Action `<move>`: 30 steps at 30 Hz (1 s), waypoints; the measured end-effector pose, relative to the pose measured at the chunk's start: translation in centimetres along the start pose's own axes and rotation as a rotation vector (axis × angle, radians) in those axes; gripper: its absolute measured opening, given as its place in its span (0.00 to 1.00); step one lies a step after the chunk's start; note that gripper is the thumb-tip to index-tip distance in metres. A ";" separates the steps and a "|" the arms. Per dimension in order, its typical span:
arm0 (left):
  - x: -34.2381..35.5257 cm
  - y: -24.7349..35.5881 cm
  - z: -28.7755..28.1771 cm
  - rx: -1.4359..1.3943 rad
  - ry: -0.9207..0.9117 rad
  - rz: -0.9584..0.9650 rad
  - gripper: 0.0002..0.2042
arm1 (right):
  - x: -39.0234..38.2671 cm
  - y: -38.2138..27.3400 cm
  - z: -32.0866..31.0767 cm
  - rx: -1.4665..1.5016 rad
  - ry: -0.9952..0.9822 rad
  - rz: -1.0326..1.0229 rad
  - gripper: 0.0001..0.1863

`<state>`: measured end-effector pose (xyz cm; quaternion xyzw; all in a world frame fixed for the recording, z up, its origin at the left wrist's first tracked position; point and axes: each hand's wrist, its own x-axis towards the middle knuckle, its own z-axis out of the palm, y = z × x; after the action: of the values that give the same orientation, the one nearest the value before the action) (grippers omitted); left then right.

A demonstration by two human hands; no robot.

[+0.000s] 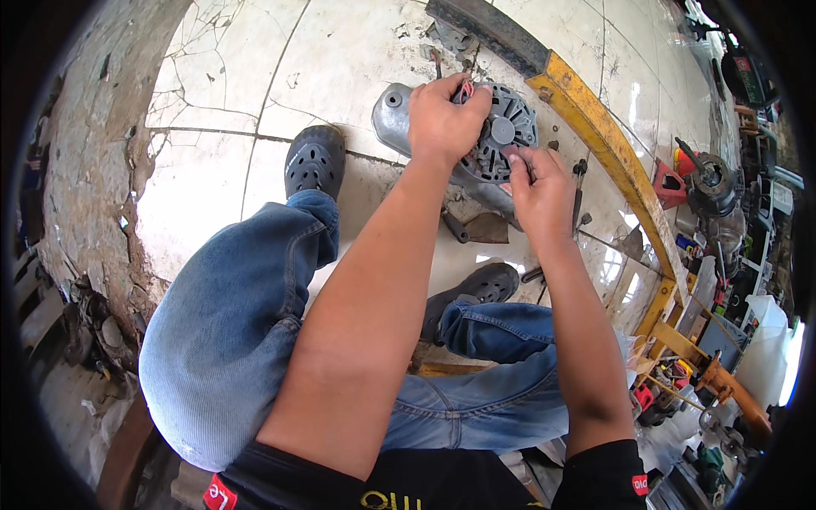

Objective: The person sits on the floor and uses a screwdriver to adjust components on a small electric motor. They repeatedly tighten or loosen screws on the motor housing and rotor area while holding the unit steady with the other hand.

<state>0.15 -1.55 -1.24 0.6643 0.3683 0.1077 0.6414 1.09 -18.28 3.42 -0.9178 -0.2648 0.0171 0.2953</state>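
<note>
A round grey slotted metal housing with a centre hub (502, 130) lies on a grey metal casing (393, 117) on the floor at the top middle. My left hand (446, 123) is closed at the housing's upper left, thumb and fingers on pinkish-red wires (467, 88). My right hand (541, 191) is at the housing's lower right, its thumb and index finger pinched at the rim on something too small to name.
A yellow and black steel bar (595, 115) arcs right of the housing. Loose metal tools (456, 226) lie below it. Parts and containers (714, 187) crowd the right edge. My shoes (313, 160) rest on cracked tiles (212, 59); broken concrete (93, 161) borders them at left.
</note>
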 end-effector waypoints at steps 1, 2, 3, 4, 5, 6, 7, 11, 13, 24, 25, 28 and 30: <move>0.2 -0.1 0.0 0.010 0.000 -0.001 0.26 | -0.1 0.0 -0.3 0.008 -0.038 0.013 0.05; 0.2 -0.2 -0.1 0.020 -0.001 -0.002 0.26 | -0.6 0.0 -0.9 0.016 -0.075 0.027 0.06; 0.3 -0.4 -0.2 0.030 -0.002 -0.003 0.26 | -1.1 0.2 -1.5 0.023 -0.112 0.041 0.06; 0.3 -0.4 -0.3 0.023 0.006 -0.011 0.26 | -1.5 0.6 -2.3 -0.004 -0.153 0.051 0.06; 0.4 -0.5 -0.2 0.015 0.009 -0.018 0.25 | -2.0 1.4 -3.0 -0.033 -0.191 0.065 0.06; 0.4 -0.5 -0.2 0.011 0.012 -0.015 0.25 | -2.3 2.1 -3.6 -0.062 -0.230 0.079 0.07; 0.3 -0.4 -0.1 0.008 0.010 -0.014 0.25 | -2.6 3.0 -4.0 0.041 -0.207 0.153 0.08; 0.4 -0.4 -0.1 0.009 0.024 0.031 0.25 | -3.3 3.6 -4.9 0.312 -0.182 0.393 0.14; 0.3 -0.3 -0.3 0.007 0.019 0.015 0.25 | -3.2 3.0 -5.2 0.376 -0.198 0.489 0.18; 1.3 -1.0 -0.3 -0.102 -0.070 -0.022 0.26 | -2.4 2.2 -4.0 0.504 -0.236 0.570 0.11; 1.2 -0.5 -0.5 -0.118 -0.089 -0.040 0.26 | -2.4 2.5 -3.9 0.507 -0.224 0.559 0.11; 1.3 0.2 -0.5 -0.135 -0.131 -0.035 0.24 | -2.4 3.0 -3.6 0.497 -0.211 0.541 0.11; 1.5 0.1 -0.5 -0.135 -0.140 -0.034 0.24 | -2.3 2.9 -3.6 0.466 -0.228 0.552 0.10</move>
<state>0.95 -0.19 -1.56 0.6192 0.3259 0.0745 0.7105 1.16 -23.28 4.48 -0.8550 -0.0280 0.2578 0.4491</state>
